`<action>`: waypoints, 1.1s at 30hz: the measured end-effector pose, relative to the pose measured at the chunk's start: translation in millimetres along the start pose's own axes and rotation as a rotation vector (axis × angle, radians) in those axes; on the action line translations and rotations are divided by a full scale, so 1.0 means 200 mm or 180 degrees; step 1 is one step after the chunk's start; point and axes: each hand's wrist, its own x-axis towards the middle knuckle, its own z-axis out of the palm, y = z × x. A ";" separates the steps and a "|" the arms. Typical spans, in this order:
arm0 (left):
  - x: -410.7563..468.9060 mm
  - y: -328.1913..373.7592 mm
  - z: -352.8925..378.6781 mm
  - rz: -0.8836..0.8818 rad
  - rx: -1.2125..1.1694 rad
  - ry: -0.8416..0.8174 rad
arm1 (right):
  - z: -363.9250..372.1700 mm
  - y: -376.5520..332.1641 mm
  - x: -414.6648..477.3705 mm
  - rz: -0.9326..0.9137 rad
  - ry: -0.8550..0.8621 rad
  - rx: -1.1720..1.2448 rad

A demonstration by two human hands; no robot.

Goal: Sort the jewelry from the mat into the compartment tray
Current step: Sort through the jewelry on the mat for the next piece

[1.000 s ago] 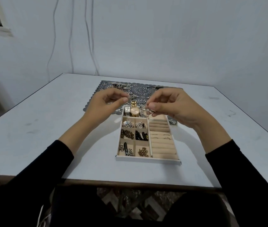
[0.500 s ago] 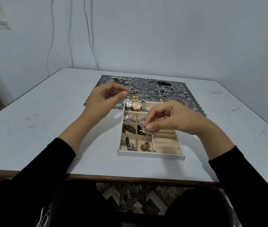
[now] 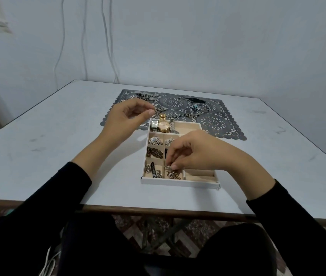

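It looked like a plain room in a home: a white table (image 3: 38, 136) stood close to a bare pale wall (image 3: 218, 46), loose cables (image 3: 106, 46) hung down it, and patterned flooring (image 3: 194, 232) showed beneath.

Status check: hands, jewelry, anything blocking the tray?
Left hand pinching chain end above mat. Right hand pinching small silver piece over tray, near compartment. Nothing in the way.

The table (image 3: 58, 136) is pale grey-white, its near edge dark brown. The mat (image 3: 218, 124) is dark grey, pierced in a lace pattern of round medallions. The tray (image 3: 178, 181) is white outside, beige inside. The watch (image 3: 163, 125) is gold with a pinkish dial, the chain (image 3: 180, 115) dull bronze, the sleeves (image 3: 58, 196) black.
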 end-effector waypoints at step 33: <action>-0.04 0.03 0.02 -0.0068 0.0039 -0.0188 | -0.11 0.49 0.03 0.0756 0.2605 -0.0105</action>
